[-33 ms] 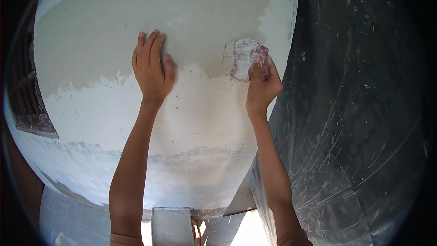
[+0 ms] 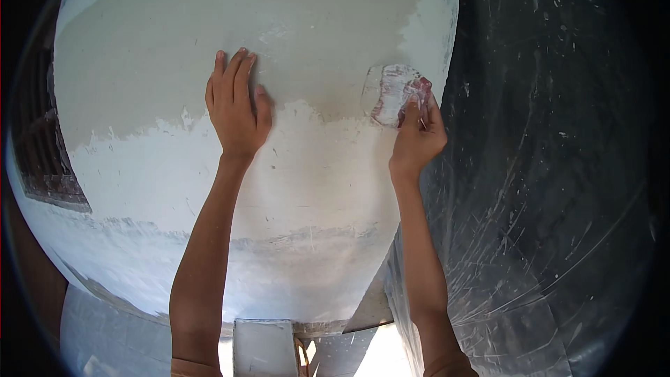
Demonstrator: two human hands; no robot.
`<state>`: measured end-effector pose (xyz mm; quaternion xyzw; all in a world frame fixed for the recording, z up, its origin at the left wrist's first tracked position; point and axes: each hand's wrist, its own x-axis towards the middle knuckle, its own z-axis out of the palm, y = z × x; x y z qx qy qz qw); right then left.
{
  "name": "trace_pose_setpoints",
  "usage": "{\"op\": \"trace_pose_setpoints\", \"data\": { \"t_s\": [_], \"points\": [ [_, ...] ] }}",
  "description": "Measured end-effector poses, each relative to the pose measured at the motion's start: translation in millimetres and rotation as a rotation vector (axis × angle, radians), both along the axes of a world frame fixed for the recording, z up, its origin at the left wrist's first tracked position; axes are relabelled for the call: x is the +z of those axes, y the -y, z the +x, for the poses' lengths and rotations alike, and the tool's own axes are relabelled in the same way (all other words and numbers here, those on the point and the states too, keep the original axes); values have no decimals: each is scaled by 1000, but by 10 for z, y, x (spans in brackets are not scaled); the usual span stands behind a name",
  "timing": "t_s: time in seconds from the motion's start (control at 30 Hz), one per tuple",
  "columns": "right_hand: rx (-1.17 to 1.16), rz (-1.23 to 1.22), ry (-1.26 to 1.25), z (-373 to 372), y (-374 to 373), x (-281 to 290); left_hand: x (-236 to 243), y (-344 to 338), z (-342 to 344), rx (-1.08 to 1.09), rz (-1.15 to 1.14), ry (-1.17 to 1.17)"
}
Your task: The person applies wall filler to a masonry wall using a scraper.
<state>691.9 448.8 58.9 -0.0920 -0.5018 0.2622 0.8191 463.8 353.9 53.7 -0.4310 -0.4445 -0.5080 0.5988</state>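
Observation:
In front of me is a wall [image 2: 307, 167] with a broad damp-looking grey patch above and a paler white band below, meeting in a ragged edge. Near that edge my left hand [image 2: 237, 112] rests against the surface, fingers stretched upward and thumb out, holding nothing. To the right, my right hand [image 2: 419, 143] pinches a flat putty spreader [image 2: 392, 94] between thumb and fingers. The spreader is smeared with white putty, with reddish parts showing and a see-through left edge. It lies against or very close to the wall, by the right end of the grey patch.
Dark plastic sheeting [image 2: 544, 139], spattered with white, hangs along the wall's right edge. A dark brown slatted opening [image 2: 45, 139] is at the far left. Below the wall's lower edge stands a pale grey panel [image 2: 262, 348], with bright gaps beside it.
My right hand and the spreader have moved to the right, toward the wall's edge. My left hand has stayed in nearly the same place.

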Motion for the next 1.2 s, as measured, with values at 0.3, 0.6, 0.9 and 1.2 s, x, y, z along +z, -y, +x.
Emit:
{"op": "trace_pose_setpoints", "data": {
  "t_s": [0.3,0.6,0.9,1.2],
  "points": [
    [54,139,229,-299,195,-73,19,-42,40,-37,36,0],
    [87,32,-112,-24,185,-36,-5,-28,17,-42,-9,15],
    [-3,-4,-99,75,42,-20,-10,-7,-13,-20,7,26],
    [-41,179,287,-195,72,247,1,-22,2,-32,23,5]
  ]
}}
